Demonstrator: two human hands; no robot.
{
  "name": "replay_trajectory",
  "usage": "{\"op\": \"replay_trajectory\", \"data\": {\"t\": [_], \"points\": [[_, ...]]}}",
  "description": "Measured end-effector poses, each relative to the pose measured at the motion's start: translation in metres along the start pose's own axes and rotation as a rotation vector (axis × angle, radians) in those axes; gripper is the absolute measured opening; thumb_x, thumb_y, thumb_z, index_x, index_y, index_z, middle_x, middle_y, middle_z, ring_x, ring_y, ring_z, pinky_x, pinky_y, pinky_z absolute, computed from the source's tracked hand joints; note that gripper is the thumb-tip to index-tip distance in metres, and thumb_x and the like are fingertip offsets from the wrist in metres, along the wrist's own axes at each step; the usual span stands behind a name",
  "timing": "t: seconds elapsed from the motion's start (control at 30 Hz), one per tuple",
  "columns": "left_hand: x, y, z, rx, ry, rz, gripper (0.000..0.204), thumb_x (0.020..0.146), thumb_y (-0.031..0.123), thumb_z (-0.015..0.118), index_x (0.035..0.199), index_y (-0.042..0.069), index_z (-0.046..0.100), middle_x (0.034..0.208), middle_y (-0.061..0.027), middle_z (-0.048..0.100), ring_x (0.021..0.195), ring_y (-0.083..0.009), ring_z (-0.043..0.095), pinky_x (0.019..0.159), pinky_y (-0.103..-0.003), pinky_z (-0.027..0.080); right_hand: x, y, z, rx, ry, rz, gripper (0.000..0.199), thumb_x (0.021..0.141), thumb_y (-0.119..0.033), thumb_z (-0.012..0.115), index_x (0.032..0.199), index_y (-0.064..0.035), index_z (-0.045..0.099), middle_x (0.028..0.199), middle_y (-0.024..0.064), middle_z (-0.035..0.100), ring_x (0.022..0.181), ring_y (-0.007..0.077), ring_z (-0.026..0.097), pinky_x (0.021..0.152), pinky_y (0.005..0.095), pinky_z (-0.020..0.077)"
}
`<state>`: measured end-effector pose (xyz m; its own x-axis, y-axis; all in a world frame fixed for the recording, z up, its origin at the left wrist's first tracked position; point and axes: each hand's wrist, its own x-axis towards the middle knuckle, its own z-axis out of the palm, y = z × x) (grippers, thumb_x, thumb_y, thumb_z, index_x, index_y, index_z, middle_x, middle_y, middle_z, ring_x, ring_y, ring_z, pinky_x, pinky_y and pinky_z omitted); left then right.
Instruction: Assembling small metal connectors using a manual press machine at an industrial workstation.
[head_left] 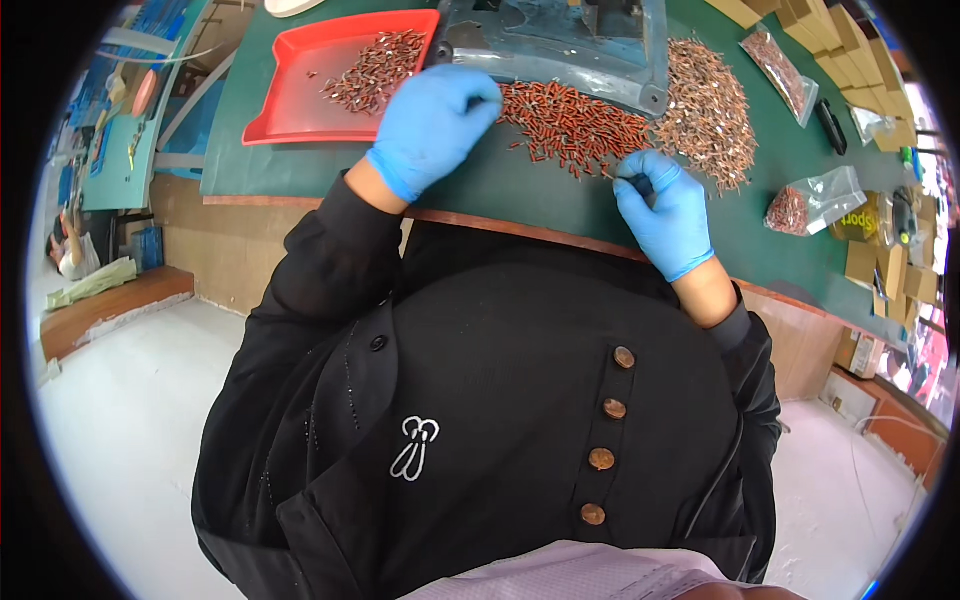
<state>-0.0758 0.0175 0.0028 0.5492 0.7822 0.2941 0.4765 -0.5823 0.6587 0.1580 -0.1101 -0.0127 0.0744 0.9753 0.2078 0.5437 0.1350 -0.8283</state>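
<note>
Both my hands wear blue gloves. My left hand (435, 130) is closed, its fingers curled beside the right side of a red tray (290, 125); whatever its fingertips may hold is hidden. My right hand (665, 210) is closed in a pinch at the near edge of a pile of small red-brown cylindrical parts (575, 125). A tiny reddish part shows at its fingertips. Inside the tray lies a heap of similar red and silvery parts (380, 75). Farther right spreads a larger pile of paler, silver-and-copper parts (705, 110).
A grey, worn panel-like device (560, 45) stands behind the red pile. To the right on the green table (480, 190) lie bags of parts (780, 70) (815, 200), a black object (830, 127) and cardboard boxes (850, 50). The table's wooden edge runs close to my body.
</note>
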Motion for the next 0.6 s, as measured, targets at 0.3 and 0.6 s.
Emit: {"op": "replay_trajectory", "data": {"t": [0.3, 0.6], "points": [[-0.035, -0.004, -0.013, 0.302, -0.178, 0.102, 0.007, 0.073, 0.014, 0.059, 0.073, 0.008, 0.06, 0.074, -0.0138, 0.059, 0.073, -0.0331, 0.058, 0.065, -0.043, 0.047, -0.003, -0.023, 0.028, -0.081, -0.102, -0.104, 0.011, 0.078, -0.001, 0.064, 0.088, -0.002, 0.059, 0.079, 0.0034, 0.058, 0.068, 0.0088, 0.054, 0.064, 0.0238, 0.0467], [-0.09, 0.057, -0.067, -0.07, -0.17, 0.044, 0.012, 0.072, 0.017, 0.057, 0.075, 0.006, 0.06, 0.075, -0.0125, 0.061, 0.072, -0.0345, 0.059, 0.064, -0.042, 0.047, -0.057, -0.098, 0.039, 0.453, -0.075, 0.212, 0.014, 0.086, 0.004, 0.054, 0.096, -0.0046, 0.055, 0.089, 0.0035, 0.057, 0.077, 0.0118, 0.053, 0.074, 0.0247, 0.0441]]}}
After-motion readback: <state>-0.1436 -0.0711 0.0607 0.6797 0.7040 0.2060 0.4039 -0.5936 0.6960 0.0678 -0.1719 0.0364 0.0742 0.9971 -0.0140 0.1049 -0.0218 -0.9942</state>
